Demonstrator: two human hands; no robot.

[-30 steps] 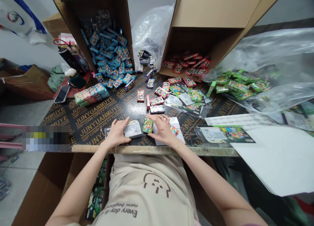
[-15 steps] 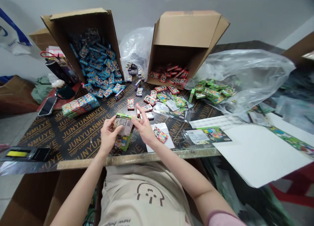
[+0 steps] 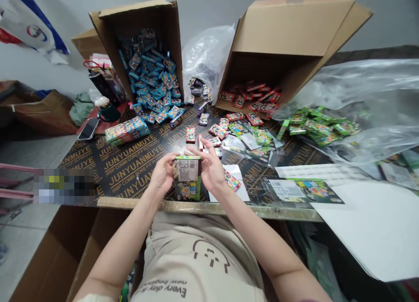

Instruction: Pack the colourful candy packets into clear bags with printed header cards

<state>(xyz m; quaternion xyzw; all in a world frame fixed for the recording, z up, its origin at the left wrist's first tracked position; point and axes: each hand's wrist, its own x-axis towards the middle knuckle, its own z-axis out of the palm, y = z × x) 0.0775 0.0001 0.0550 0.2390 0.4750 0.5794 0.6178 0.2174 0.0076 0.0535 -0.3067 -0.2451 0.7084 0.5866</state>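
Between my two hands, near the table's front edge, is a printed packet (image 3: 187, 186), black and green with a pale label on its upper half. My left hand (image 3: 163, 174) is closed at its upper left edge. At the opposite edge my right hand (image 3: 212, 171) grips it, some fingers stretched out past its top. Small red boxes (image 3: 190, 135) lie just beyond the hands. Beside my right wrist, another red patterned box (image 3: 231, 180) rests on white paper (image 3: 244, 193). To the right lies a similar flat packet (image 3: 304, 190).
An upright carton (image 3: 178, 49) spills blue boxes at the back left; another carton (image 3: 281, 29) holds red ones. Green boxes (image 3: 322, 125) lie by a clear plastic bag (image 3: 369, 97). White sheets (image 3: 369, 228) overhang the front right. A phone (image 3: 88, 129) and a wrapped stack (image 3: 127, 131) are left.
The packet has gone from tilted to nearly straight. My left thumb has moved off its front to the edge. The whole view has shifted, with things appearing farther right.
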